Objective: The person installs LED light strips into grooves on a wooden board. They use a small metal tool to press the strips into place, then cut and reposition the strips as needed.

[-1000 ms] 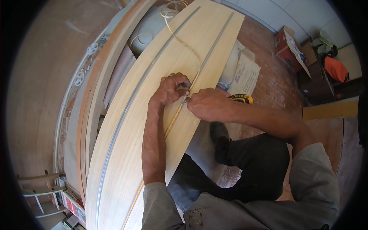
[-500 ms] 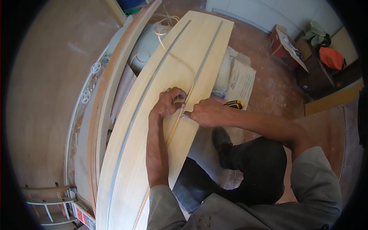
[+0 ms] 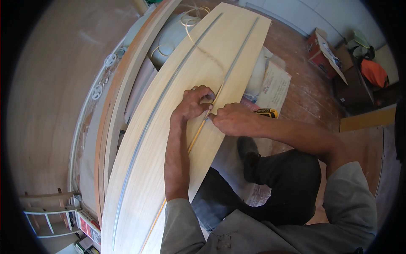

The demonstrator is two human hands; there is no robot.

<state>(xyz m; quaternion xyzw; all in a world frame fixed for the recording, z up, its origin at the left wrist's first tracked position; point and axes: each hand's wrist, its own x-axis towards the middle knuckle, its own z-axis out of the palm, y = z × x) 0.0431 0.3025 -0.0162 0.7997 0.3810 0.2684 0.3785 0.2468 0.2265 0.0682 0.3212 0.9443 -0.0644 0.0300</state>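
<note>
A long, pale wood-grain panel [image 3: 148,169] lies slanting in front of me, with two lengthwise grooves. Along the right groove runs a thin gold edging strip [image 3: 195,140]. Its loose far end arcs over the panel and curls into coils beyond the far left edge. My left hand [image 3: 192,103] bends over the groove, thumb and fingers closed on the strip. Close beside it, my right hand [image 3: 232,120] is closed, fingertips at the strip. A tool with a yellow-and-black handle [image 3: 267,112] sticks out behind that hand; its working end is mostly hidden in the fingers.
Left of the panel stand long wooden boards [image 3: 120,93] and a white rail with round wheels [image 3: 97,92]. An open red cardboard box [image 3: 317,53] and an orange bag [image 3: 374,73] are at the far right. Printed cardboard [image 3: 275,86] lies under the panel's right side.
The whole view has shifted slightly, so panel and hands sit a little higher and further right. Both hands keep their places at the strip, with little visible movement along the groove.
</note>
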